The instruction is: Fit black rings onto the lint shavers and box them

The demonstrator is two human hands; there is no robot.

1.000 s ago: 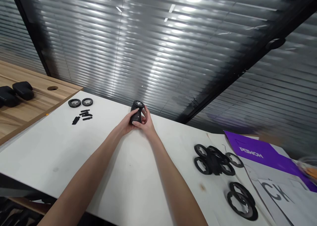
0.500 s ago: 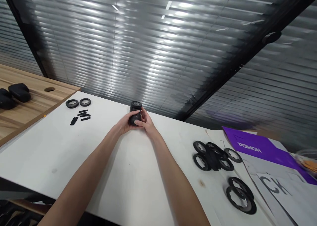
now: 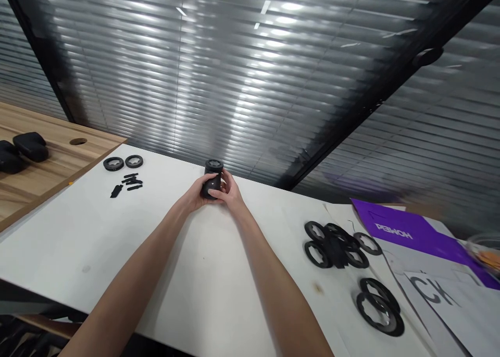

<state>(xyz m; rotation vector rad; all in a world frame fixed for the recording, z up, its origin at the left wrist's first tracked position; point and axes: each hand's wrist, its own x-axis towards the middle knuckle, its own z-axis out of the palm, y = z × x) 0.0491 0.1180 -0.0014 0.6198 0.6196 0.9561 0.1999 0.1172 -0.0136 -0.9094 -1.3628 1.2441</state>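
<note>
A black cylindrical part (image 3: 211, 185) with a ring-shaped top stands upright at the far side of the white table (image 3: 230, 273). From its left side my left hand (image 3: 196, 194) wraps around it, thumb across the front near a small white mark. My right hand (image 3: 230, 193) grips the same cylinder from the right, thumb low on its front and fingers behind. What the rear fingertips touch is hidden. To the left lie two black rings (image 3: 134, 161) and several small flat black pieces (image 3: 133, 181).
Several black notched rings (image 3: 317, 254) lie in a cluster on the right, with two overlapping rings (image 3: 380, 315) nearer. Beyond them are a purple printed sheet (image 3: 414, 237) and white paper (image 3: 441, 294). A wooden table (image 3: 50, 161) holding black objects adjoins at left; blinds rise behind.
The cylinder and both hands have shifted very slightly left, and the white mark on its front has moved a little left. The other things lie as before.
</note>
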